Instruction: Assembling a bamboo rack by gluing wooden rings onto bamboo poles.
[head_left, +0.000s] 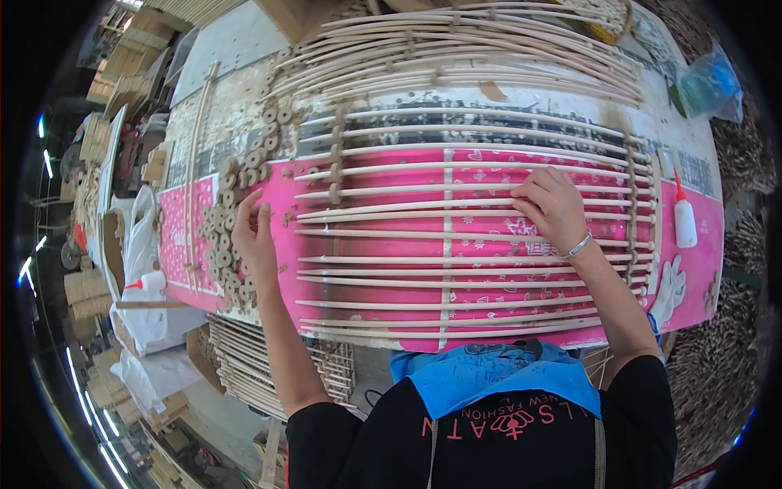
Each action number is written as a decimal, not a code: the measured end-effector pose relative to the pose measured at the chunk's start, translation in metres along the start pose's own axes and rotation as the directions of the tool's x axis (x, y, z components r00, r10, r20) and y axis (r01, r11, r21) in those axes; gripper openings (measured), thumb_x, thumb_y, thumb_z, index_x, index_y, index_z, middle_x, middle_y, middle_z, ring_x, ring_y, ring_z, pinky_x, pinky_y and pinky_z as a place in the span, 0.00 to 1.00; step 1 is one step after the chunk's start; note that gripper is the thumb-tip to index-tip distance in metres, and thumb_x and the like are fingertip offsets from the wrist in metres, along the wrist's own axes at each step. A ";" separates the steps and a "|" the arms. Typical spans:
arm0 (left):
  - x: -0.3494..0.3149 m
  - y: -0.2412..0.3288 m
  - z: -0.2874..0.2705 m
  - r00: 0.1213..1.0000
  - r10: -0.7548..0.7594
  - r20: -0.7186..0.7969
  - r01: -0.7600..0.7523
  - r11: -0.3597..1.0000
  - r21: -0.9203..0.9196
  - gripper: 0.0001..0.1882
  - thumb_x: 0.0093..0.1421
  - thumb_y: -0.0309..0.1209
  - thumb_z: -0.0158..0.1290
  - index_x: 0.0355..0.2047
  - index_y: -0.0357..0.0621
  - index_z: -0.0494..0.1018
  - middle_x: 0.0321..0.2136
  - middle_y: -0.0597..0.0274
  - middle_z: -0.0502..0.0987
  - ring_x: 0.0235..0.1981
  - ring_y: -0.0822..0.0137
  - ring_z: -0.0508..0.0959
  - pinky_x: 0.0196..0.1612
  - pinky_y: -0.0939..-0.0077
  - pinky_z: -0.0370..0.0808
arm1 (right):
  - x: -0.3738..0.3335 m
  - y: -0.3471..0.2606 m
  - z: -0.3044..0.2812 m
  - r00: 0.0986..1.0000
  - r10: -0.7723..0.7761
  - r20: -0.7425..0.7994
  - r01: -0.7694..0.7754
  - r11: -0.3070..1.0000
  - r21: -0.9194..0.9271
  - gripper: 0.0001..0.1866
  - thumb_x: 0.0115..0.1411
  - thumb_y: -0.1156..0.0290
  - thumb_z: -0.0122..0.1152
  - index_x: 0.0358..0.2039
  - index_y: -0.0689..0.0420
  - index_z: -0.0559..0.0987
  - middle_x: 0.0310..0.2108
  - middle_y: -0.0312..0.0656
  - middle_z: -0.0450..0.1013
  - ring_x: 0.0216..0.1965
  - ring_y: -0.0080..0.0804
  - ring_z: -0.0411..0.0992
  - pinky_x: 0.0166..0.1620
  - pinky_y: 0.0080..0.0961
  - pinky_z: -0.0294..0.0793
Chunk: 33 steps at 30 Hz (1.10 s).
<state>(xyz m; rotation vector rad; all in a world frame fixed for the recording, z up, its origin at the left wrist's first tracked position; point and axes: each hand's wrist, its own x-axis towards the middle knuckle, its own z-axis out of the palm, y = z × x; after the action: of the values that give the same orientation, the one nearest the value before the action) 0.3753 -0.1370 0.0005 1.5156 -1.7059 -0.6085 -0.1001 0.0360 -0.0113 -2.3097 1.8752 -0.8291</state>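
Thin, pale wooden rods [383,307] lie side by side across the pink-covered table in front of me. My right hand [550,208] is closed around one rod [481,203] near the middle of the row, fingertips pinching it from above. A bracelet circles that wrist. At the rods' left ends, my left hand [255,236] is curled beside a heap of small brown discs with centre holes [224,244]. Its thumb and forefinger are close together; whatever lies between them is too small to make out. Discs are threaded in a line on the upper rods' left ends [336,155].
Beyond the row lies a bundle of joined rods [440,45]. A white glue bottle with a red tip [684,216] and a white glove [669,289] rest on the right. Another glue bottle [151,282] is far left. Stacked rods [261,367] stand below the table edge.
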 end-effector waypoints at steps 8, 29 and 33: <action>-0.005 -0.032 -0.028 0.994 -0.053 -0.092 0.045 0.995 -0.085 0.14 0.70 0.27 0.57 0.54 0.40 0.80 0.29 0.71 0.77 0.28 0.81 0.70 0.32 0.82 0.67 | -0.006 -0.015 0.001 0.998 0.047 0.050 -0.048 0.999 0.022 0.08 0.55 0.70 0.71 0.33 0.54 0.79 0.34 0.38 0.73 0.40 0.40 0.72 0.43 0.38 0.70; 0.094 -0.060 -0.025 0.995 0.035 -0.098 0.048 0.684 0.728 0.27 0.64 0.33 0.62 0.64 0.58 0.72 0.48 0.57 0.82 0.48 0.52 0.83 0.49 0.55 0.77 | -0.015 -0.026 -0.008 0.984 0.161 -0.070 -0.139 0.957 0.253 0.10 0.54 0.78 0.73 0.35 0.58 0.81 0.33 0.40 0.76 0.34 0.37 0.78 0.34 0.30 0.76; 0.097 -0.053 -0.021 0.990 0.126 -0.062 -0.029 0.612 0.791 0.25 0.65 0.34 0.61 0.62 0.56 0.73 0.41 0.55 0.84 0.43 0.49 0.83 0.46 0.53 0.77 | -0.014 -0.024 -0.010 0.981 0.190 -0.031 -0.178 0.957 0.227 0.09 0.55 0.78 0.72 0.35 0.58 0.81 0.32 0.40 0.75 0.32 0.35 0.78 0.33 0.30 0.76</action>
<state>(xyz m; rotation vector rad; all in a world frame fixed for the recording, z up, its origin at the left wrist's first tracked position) 0.4234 -0.2384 -0.0056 1.9865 -2.0588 0.3753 -0.0845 0.0580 0.0007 -1.9669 1.8725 -1.0247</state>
